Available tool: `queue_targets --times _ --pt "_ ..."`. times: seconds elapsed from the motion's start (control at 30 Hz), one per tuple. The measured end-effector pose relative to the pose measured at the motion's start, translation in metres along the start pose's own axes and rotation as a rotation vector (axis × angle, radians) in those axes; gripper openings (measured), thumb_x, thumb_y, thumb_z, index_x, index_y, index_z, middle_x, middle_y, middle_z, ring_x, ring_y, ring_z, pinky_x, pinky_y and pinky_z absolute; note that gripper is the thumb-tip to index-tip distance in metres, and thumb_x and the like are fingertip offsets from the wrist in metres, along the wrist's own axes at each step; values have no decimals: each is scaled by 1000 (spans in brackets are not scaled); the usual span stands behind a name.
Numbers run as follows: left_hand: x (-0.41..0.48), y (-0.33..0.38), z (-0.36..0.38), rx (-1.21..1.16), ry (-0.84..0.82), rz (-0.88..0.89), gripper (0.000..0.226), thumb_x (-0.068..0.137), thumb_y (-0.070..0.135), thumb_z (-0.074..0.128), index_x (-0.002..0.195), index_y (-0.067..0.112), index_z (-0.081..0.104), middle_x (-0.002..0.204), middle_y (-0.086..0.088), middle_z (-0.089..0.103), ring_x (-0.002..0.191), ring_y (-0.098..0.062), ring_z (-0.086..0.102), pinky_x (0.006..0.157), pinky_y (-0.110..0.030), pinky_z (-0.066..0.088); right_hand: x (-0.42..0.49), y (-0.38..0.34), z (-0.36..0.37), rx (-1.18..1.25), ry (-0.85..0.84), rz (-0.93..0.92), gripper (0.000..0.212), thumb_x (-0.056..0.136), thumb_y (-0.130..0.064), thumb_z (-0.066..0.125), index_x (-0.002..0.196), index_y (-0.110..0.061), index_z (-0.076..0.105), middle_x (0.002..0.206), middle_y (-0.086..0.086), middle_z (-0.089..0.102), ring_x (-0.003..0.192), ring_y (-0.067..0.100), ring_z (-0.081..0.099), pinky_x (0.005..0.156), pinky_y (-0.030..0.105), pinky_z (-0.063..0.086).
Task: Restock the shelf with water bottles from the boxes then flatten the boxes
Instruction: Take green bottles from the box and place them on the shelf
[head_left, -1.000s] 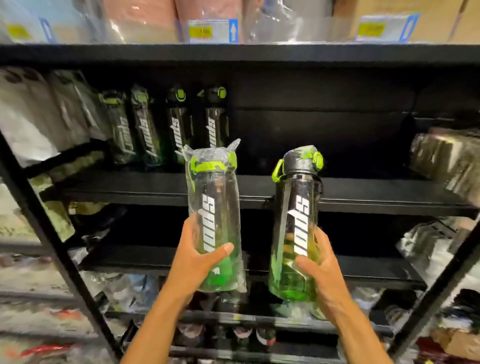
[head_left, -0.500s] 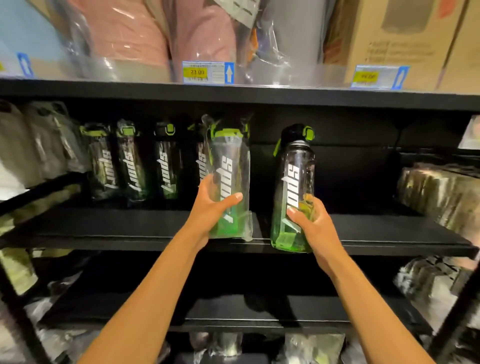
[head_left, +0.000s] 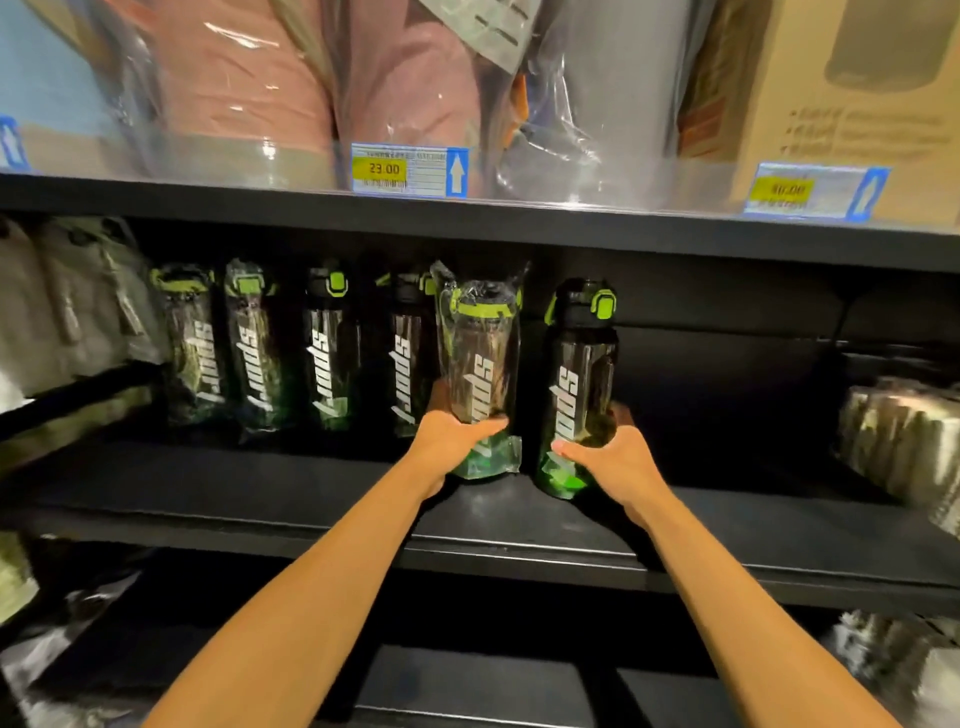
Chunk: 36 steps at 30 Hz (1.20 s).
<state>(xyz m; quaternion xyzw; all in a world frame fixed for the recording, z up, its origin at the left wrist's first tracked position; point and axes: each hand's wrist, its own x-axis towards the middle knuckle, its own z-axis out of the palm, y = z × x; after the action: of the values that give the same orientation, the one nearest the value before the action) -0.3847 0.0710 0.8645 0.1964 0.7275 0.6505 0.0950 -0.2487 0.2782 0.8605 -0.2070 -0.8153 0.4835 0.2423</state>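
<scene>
- Water bottles are the goods here, two of them gripped low down, one per hand, both upright over the black shelf (head_left: 519, 525); whether their bases touch it is hard to tell.
- Left hand (head_left: 451, 439) wraps the plastic-bagged bottle (head_left: 480, 374), thumb across the front; its fingers are hidden behind the bottle.
- Right hand (head_left: 610, 457) wraps the unbagged bottle (head_left: 579, 384), which stands just beside the bagged one; the fingertips vanish round its far side.
- Both forearms run off the bottom edge.
- Farther back to the left, a row of four like bottles (head_left: 291, 348) stands on the same shelf, dark and dimly lit; the nearest of them is partly covered by the bagged bottle.
- Pale wrapped goods (head_left: 67, 301) at far left and more wrapped goods (head_left: 904, 441) at right are blurred and cut off.
- Above, a price tag (head_left: 408, 170) reads 23.00; a second tag (head_left: 815, 192) is too smeared to read.
- Bagged pink items (head_left: 291, 88) and a cardboard box (head_left: 841, 98) sit on the upper shelf, their tops cropped.
</scene>
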Motion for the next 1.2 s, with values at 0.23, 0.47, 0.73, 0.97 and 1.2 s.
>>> queue_targets --times 0.23,0.47,0.73,0.97,1.2 --pt "28 -8 16 30 46 99 95 83 23 87 159 24 29 147 3 49 135 -17 46 102 -24 38 40 8 19 104 42 -100 71 75 -11 93 131 -23 51 107 -9 72 95 5 70 82 22 60" --pt "66 -13 23 65 36 72 109 73 38 93 160 29 28 159 2 43 146 -25 40 118 -39 37 76 14 17 45 17 -118 83 73 -25 94 142 -21 48 120 -11 70 111 14 67 103 36 52" --pt "83 -20 26 46 24 90 105 62 47 93 150 34 38 145 7 58 133 -19 55 115 -44 44 87 15 18 58 12 -80 92 76 -28 92 151 -25 39 133 -6 65 122 18 62 106 37 49" --pt "84 -19 24 12 18 95 107 68 22 96 153 34 33 150 4 52 138 -21 47 116 -45 41 90 20 23 97 1 -24 98 79 -27 90 158 -25 31 150 1 55 137 26 52 111 39 43" --pt "85 -27 26 76 33 123 101 75 6 89 155 28 31 144 4 54 128 -15 51 102 -28 41 92 22 26 32 28 -19 101 77 -23 91 157 -21 29 150 2 54 138 25 52 111 35 41"
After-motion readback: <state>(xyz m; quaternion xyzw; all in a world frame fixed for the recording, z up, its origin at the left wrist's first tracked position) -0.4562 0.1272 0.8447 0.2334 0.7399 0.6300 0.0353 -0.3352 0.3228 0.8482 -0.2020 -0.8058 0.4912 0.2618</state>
